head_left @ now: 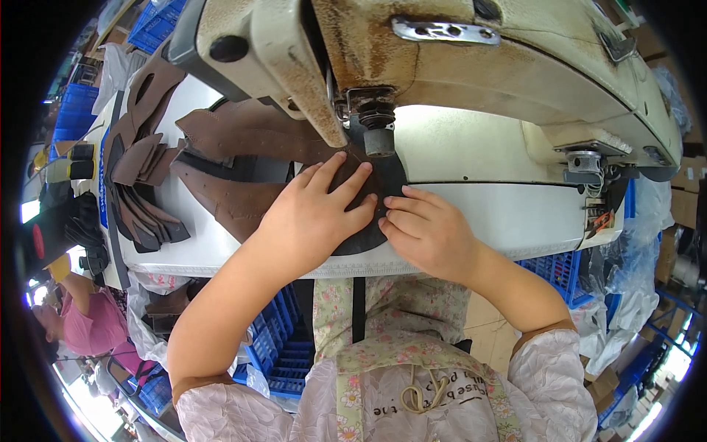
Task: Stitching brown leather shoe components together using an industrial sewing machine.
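A: Position of workpiece?

B: Just right of a pile of brown cut pieces [145,160]. Workpiece [230,200] is brown, two arms around an open middle; its rounded dark end lies under both hands.

A: Grip?

B: Left hand [313,210]: fingers spread, laid flat on top, not clamped. Right hand [431,232]: fingertips close together at the dark end's right edge; cannot tell whether they pinch it.

A: Handling note for this step?

B: My judgement: left palm presses lightly and evenly so the layers lie flat; right fingertips steer the curve. Left fingertips sit very near the sewing machine's grey round foot [379,141], so turn from the wrist rather than reach inward.

A: Edges and room?

B: Left, the pile nearly meets the workpiece and could snag a swing that way. In front, a ruler strip [353,270] marks the near edge. Right, the white worktop [508,217] gives most room, as far as the machine's column [596,144].
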Motion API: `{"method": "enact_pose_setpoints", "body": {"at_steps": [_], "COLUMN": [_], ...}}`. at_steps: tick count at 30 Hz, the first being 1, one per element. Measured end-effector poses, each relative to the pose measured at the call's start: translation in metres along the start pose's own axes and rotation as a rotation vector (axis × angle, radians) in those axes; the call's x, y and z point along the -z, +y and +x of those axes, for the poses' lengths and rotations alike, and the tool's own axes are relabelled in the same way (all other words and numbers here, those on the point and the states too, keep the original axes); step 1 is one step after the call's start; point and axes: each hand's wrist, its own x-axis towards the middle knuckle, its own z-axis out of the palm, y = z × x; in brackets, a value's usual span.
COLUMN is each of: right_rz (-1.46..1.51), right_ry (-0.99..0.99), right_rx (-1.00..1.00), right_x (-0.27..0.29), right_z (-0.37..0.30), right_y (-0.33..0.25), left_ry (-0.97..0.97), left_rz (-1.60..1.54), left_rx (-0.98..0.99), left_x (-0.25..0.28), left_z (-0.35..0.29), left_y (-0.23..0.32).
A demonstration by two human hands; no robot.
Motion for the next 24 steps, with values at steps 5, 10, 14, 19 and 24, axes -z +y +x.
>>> {"method": "enact_pose_setpoints", "body": {"at_steps": [5,10,14,19,24], "right_rz": [0.020,0.012,0.007,0.022,0.023], "right_ry": [-0.021,-0.019,-0.022,-0.015,-0.018], "right_rx": [-0.017,-0.018,-0.021,-0.032,-0.024], "right_x": [0.0010,0.0013,0.0015,0.0008,0.0035], "right_z": [-0.0005,-0.0002,-0.0002,0.0007,0.0013], "right_y": [0.0002,-0.0001,-0.0003,0.0004,0.0015], "left_ry": [-0.009,-0.021,-0.007,-0.006,0.017], "left_rz": [0.019,0.013,0.007,0.007,0.026], "left_rx": [-0.006,-0.004,-0.006,-0.007,-0.018], "left_x": [-0.0005,-0.0019,-0.0019,-0.0023,-0.0020], "left_z": [-0.0004,-0.0013,-0.0015,-0.0001,0.0010], "left_y": [-0.0004,-0.0014,-0.0021,-0.0037,-0.0025]}}
